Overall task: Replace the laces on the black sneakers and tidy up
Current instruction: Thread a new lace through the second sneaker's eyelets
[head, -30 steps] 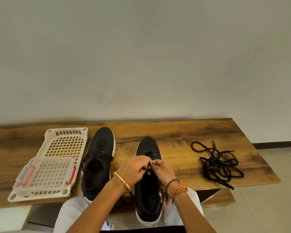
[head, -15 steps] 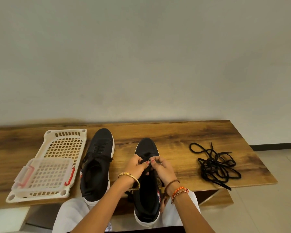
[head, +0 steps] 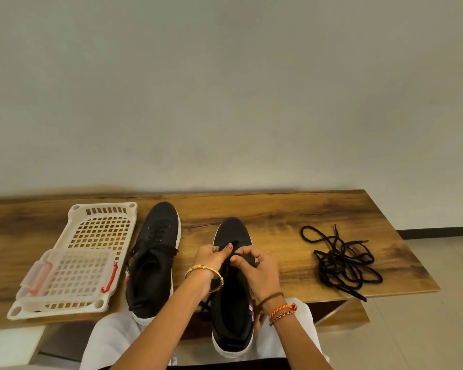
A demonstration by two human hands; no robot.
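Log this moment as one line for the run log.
both hands pinch black lace on right black sneaker | left black sneaker laced | loose black laces on wooden table

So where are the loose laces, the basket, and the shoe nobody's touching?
Loose laces point(head: 342, 265), head view, middle of tangle.
Basket point(head: 102, 209), head view, far rim.
Untouched sneaker point(head: 162, 217), head view, toe.

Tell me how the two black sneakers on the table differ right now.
The left sneaker lies untouched beside the white basket; the right sneaker is being worked on, with the left hand and right hand pinching its lace. The left sneaker lies almost wholly on the table; the right sneaker's heel overhangs the near edge. Both are black with white soles, toes pointing away.
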